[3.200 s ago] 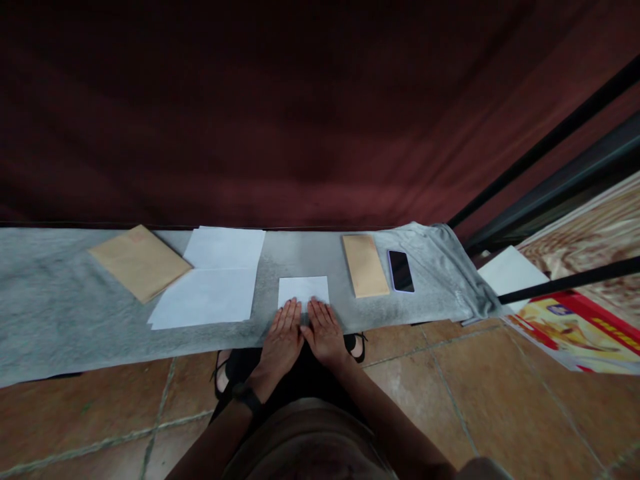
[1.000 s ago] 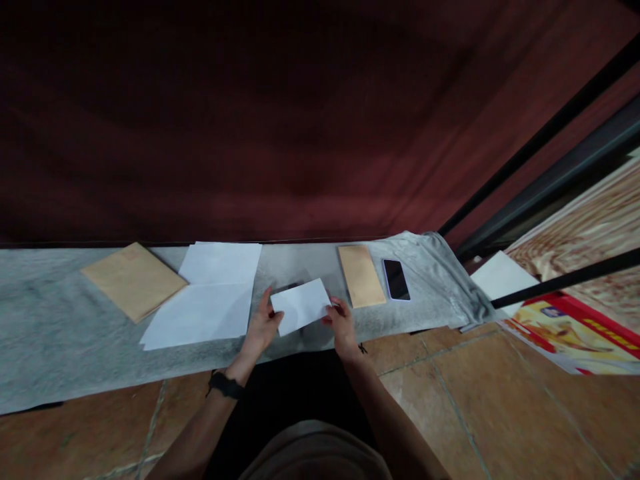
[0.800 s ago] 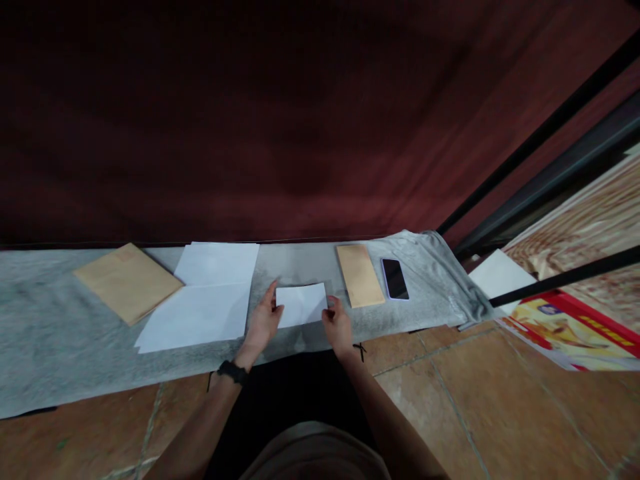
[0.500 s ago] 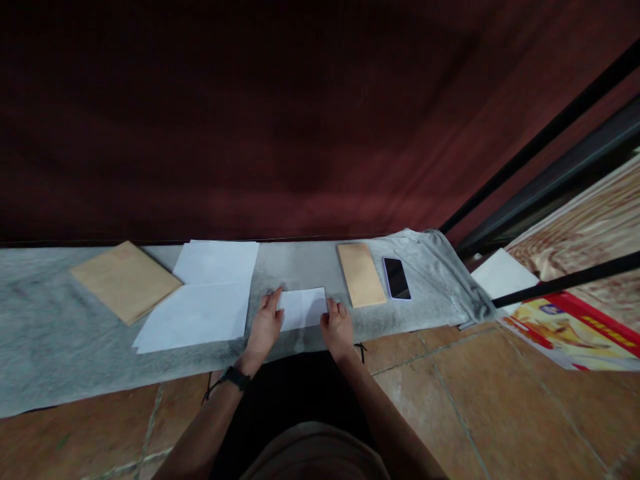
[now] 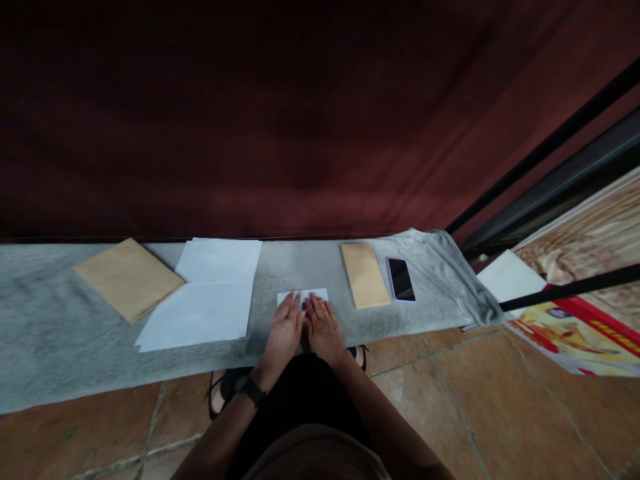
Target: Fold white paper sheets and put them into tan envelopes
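A small folded white paper (image 5: 301, 293) lies on the grey cloth in front of me, mostly covered by my hands. My left hand (image 5: 285, 328), with a dark band on its wrist, rests flat on the paper's left half, fingers stretched forward. Flat on the right half lies my right hand (image 5: 323, 327), its fingers also extended. The two hands are side by side, nearly touching at the thumbs. Larger white sheets (image 5: 215, 293) with a crease across them lie to the left. To the right is a narrow brown envelope (image 5: 366, 275).
A second brown envelope (image 5: 129, 280) overlaps the sheets' left edge. A phone (image 5: 401, 279) lies right of the narrow envelope. The grey cloth (image 5: 60, 340) covers a long narrow surface against a dark red backdrop. Black bars (image 5: 570, 288) and a colourful printed box (image 5: 585, 330) stand at the right.
Both hands have moved inward from the small paper's left and right edges onto its middle. Their fingers have straightened and now cover most of it.
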A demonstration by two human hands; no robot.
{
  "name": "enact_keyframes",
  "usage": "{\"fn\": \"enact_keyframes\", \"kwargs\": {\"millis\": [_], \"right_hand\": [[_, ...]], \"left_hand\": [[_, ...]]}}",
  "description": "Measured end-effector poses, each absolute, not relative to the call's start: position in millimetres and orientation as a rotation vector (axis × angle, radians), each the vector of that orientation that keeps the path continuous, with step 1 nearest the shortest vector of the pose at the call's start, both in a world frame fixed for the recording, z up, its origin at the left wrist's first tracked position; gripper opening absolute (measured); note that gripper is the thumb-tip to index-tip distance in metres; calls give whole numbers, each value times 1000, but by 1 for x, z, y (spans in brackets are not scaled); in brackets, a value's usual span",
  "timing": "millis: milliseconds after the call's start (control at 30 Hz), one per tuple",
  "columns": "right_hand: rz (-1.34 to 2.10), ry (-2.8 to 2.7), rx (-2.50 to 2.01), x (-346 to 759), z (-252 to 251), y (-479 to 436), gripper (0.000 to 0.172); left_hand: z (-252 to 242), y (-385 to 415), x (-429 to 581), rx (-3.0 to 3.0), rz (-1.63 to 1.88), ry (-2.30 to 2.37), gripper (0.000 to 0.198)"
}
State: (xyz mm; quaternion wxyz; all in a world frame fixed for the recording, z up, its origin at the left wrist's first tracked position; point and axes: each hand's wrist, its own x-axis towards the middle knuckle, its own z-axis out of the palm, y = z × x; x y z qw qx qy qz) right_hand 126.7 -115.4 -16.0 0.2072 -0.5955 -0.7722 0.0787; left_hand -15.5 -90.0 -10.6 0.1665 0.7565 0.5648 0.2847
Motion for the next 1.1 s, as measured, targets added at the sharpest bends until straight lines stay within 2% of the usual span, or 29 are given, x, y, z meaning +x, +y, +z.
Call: {"fn": "enact_keyframes", "kwargs": {"millis": [200,500,733,1100], "right_hand": [[218,-2180,-1644,145,-21,-117,61],[215,-2025,-1634,168,-21,-126,49],[244,-1882,-1529,174,-24,-135,42],[268,-1955,-1504,174,-16,-135,43]], "left_hand": [[-18,-99,8,2391,581,1496,61],[-21,-96,0,2416,552,1660,60],[-6,-83,31,2555,461,1243,54],[-10,-79,3,2498,494,1469,64]]}}
